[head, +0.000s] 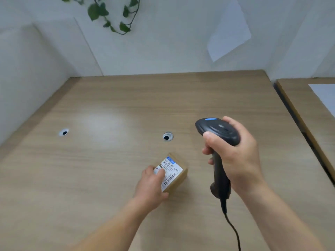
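Seemingly to steady it for scanning, the left hand (pixel 154 182) grips a small labelled box (pixel 174 173) on the desk (pixel 108 160), label up; the right hand (pixel 233 151) holds a barcode scanner (pixel 217 131) above, aimed forward.

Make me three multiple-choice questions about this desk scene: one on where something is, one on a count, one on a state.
1. Where is the small cardboard box?
A. on the wooden table, held by the left hand
B. on the neighbouring desk
C. on the wall

2. How many round holes show in the table?
A. one
B. two
C. four

3. What is the right hand doing?
A. lying flat
B. gripping the black scanner
C. holding a pen

Answers:
1 A, the box rests on the table with fingers on its label.
2 B, a second hole lies further left.
3 B, its fingers curl round the handle.
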A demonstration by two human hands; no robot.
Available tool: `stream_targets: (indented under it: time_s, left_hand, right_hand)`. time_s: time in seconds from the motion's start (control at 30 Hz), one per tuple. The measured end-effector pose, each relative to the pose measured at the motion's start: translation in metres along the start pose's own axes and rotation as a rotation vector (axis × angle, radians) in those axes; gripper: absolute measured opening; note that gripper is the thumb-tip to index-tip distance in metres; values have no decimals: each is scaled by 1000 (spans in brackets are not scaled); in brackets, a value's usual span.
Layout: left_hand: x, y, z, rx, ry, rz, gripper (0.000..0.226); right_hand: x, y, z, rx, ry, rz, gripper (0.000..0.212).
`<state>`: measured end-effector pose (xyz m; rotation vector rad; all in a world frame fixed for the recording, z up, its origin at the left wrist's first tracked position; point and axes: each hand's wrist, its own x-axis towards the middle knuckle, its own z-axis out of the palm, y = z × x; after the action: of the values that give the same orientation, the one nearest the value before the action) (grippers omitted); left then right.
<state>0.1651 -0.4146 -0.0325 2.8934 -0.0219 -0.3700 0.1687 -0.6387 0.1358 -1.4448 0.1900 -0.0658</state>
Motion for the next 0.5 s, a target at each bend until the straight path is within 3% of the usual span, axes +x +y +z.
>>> stream_targets:
  time_s: [0.13,0.27,0.33,0.4,0.5]
  left_hand:
    - [-100,-80,9,49,78,-48,58]
    - [-201,-150,15,169,148,-66,110]
    - [-230,-165,15,171,169,-29,121]
    - [-246,-170,19,181,207,9,115]
    - [-264,-171,31,146,199,55,87]
  right_hand:
    - [-89,9,49,-20,-51,6,67]
    - [-180,22,102,-59,-127,51,73]
    - [-212,26,118,-75,-138,55,78]
    - [-234,28,129,-84,-137,52,81]
    - [-258,25,132,-104,-136,50,81]
